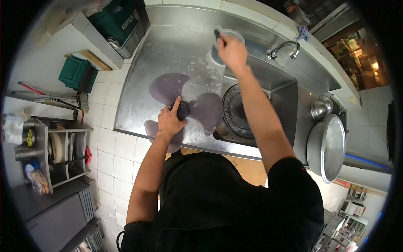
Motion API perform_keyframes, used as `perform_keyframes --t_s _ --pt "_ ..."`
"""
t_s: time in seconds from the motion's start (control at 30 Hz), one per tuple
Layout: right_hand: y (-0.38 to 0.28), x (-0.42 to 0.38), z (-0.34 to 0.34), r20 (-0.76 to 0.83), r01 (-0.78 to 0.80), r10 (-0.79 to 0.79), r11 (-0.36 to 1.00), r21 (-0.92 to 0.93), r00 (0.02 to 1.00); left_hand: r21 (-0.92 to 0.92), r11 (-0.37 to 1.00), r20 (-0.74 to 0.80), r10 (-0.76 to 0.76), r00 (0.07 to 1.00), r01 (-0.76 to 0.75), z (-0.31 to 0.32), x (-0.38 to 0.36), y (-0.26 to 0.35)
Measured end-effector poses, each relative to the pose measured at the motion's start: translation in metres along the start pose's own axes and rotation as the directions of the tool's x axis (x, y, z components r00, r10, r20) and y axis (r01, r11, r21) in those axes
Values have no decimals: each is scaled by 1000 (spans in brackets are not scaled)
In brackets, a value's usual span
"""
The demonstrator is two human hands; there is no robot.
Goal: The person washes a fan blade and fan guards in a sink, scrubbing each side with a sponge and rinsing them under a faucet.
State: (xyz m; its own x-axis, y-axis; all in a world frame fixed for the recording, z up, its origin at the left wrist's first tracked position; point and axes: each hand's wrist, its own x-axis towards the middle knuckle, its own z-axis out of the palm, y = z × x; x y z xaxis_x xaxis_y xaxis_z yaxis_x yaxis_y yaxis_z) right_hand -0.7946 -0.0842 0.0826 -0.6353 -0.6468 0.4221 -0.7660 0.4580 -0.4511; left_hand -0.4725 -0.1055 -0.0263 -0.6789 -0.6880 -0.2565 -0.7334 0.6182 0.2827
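Observation:
A purple, translucent fan blade [206, 110] with a dark hub lies on the steel counter, wet with suds. My left hand [169, 121] grips it near the hub, index finger stretched along the centre. My right hand [232, 51] reaches to the back of the counter, closed on a small dark object [217, 33] whose kind I cannot make out. Just behind that hand stands a round, pale tub [236, 35], partly hidden by it. A black wire fan guard [235, 110] leans in the sink, with my right forearm covering part of it.
The steel sink [282, 98] is to the right, under a curved chrome faucet [284, 51]. A large metal pot [326, 147] and a smaller metal bowl [319, 110] sit farther right. Soapy spots mark the counter [163, 46]. At left is a metal shelf rack [67, 155].

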Motion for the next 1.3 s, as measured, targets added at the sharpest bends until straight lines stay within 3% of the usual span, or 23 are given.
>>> perform_keyframes --t_s 0.13,0.2,0.27,0.33,0.43,0.47,0.53,0.57,0.6,0.67,0.73,0.8,0.83,0.87,0.93,0.97,1.0,1.07,1.1,1.13,1.2,1.23,1.3 --pt "-2 -157 31 173 63 -90 986 155 981 -80 994 24 -68 997 70 5 2 12" --pt "1 -237 55 138 91 -89 996 -10 986 -175 983 9 -50 999 51 13 -2 13" --pt "-1 -287 55 261 429 -397 900 -77 880 -263 964 -4 -32 999 30 13 -2 13" --pt "2 -276 56 270 366 -340 930 -47 901 -242 969 1 -45 999 44 14 -7 16" --pt "5 -214 65 315 108 -41 974 -198 948 -279 955 37 -90 995 97 13 -7 24" --pt "-3 -217 69 313 100 -32 974 -201 949 -276 957 42 -83 996 91 15 -9 24" --pt "-11 -224 77 456 450 -332 875 -179 826 -283 956 -16 -78 997 70 17 -9 24" --pt "-2 -227 79 375 448 -441 891 74 815 -285 957 -26 -70 997 59 14 -6 23" --pt "6 -214 72 373 452 -443 889 68 815 -262 963 -18 -73 997 66 13 -6 21" --pt "19 -182 61 500 242 -103 945 -221 860 -240 967 6 -83 997 82 17 -12 19" --pt "11 -180 72 456 171 -42 954 -246 889 -257 962 2 -94 996 92 17 -11 21" --pt "-13 -195 83 726 -127 31 989 78 687 -261 961 28 -85 996 89 8 -16 22" --pt "-11 -208 75 464 430 -439 893 133 769 -270 958 51 -87 995 97 4 -13 23" --pt "-3 -197 75 466 436 -446 889 136 764 -274 956 49 -94 994 104 3 -12 25" --pt "10 -172 76 506 182 -64 965 -187 860 -241 964 36 -107 994 113 7 -14 23" --pt "15 -169 78 437 85 18 973 -213 899 -247 963 34 -103 994 108 7 -15 24" --pt "5 -176 78 436 84 17 974 -211 900 -245 963 32 -103 994 108 7 -15 22" --pt "-20 -203 70 597 112 -90 994 0 797 -259 959 9 -119 993 118 11 -13 23" --pt "-4 -216 78 410 524 -505 848 73 760 -266 957 2 -122 992 118 9 -9 25" --pt "4 -208 76 415 525 -506 848 77 757 -271 956 7 -118 993 116 9 -11 24" --pt "17 -177 77 519 245 -117 952 -184 846 -267 957 17 -116 993 116 10 -15 21" --pt "19 -166 76 507 170 -11 948 -268 862 -272 956 22 -111 994 113 10 -14 21" --pt "2 -182 87 585 214 -92 966 -143 806 -272 956 38 -104 994 111 9 -18 21"
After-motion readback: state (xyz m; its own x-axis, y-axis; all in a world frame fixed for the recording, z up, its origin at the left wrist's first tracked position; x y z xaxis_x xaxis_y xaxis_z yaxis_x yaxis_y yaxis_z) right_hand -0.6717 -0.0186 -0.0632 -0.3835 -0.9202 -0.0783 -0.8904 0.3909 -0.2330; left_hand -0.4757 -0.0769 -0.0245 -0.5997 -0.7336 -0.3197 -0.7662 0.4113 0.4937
